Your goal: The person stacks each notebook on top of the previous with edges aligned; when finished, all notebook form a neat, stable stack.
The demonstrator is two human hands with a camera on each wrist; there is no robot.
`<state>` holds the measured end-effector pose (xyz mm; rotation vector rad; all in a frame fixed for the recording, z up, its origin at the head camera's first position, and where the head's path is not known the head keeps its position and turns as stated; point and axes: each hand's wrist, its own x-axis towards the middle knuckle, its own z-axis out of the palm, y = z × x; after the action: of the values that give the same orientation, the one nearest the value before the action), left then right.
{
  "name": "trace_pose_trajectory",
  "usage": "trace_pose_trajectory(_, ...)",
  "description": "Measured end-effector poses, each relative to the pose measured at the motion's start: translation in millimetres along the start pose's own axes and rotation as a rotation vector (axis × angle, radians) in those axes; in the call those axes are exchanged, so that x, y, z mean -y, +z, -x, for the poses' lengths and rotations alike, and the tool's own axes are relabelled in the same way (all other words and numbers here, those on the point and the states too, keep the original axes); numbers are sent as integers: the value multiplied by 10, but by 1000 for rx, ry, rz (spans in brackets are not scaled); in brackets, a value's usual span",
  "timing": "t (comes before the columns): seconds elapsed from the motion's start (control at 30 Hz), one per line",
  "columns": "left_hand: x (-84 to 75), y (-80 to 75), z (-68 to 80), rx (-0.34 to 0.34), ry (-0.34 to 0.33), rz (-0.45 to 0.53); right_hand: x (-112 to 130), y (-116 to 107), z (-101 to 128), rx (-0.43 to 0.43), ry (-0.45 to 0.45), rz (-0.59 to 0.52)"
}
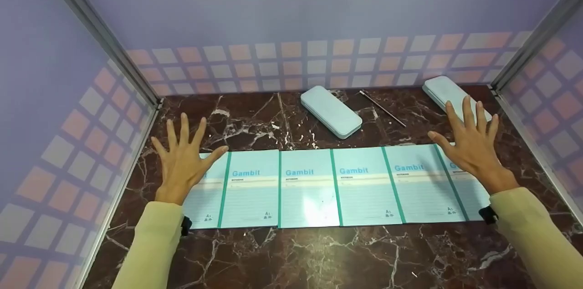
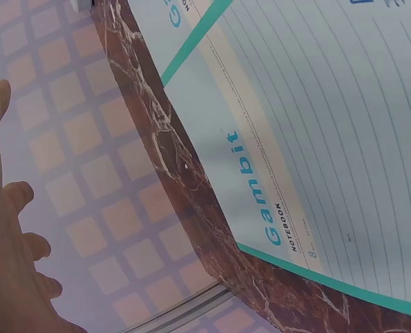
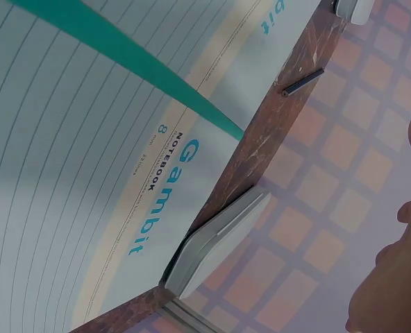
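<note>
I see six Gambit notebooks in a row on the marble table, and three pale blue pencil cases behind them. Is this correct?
Not quite: the head view shows two pale blue pencil cases, not three. The row of Gambit notebooks on the marble table is right.

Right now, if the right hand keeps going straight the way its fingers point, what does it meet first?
Most likely the pencil case by the back wall; the right hand has its fingertips already overlapping it in the head view, though height above it is unclear.

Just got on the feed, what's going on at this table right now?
A person holds both hands spread above a row of Gambit notebooks laid side by side on the marble table. The left hand is over the left end, the right hand over the right end; neither has a grip on anything. Two pale cases and a thin rod lie behind.
</note>
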<state>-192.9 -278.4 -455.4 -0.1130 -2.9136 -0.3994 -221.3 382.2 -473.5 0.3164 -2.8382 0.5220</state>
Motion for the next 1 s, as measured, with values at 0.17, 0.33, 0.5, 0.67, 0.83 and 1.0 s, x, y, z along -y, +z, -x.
trace_pose_trajectory(0.17,-11,-1,4,-6,0,-5,35,9,-19,-10,-11,-1)
trace_pose_trajectory(0.33,-31,-6,8,-15,4,-1,74,13,-35,-29,-24,-13)
trace_pose_trajectory(0.5,-58,-23,7,-21,8,0,128,10,-52,-35,-34,-27)
trace_pose_trajectory(0.67,-102,-52,-1,-49,23,12,184,-9,-70,-48,-43,-47)
trace_pose_trajectory(0.83,-162,-87,-10,-64,41,29,253,-43,-91,-59,-49,-106)
trace_pose_trajectory(1.0,-232,-115,-17,-98,67,71,333,-67,-125,-62,-64,-191)
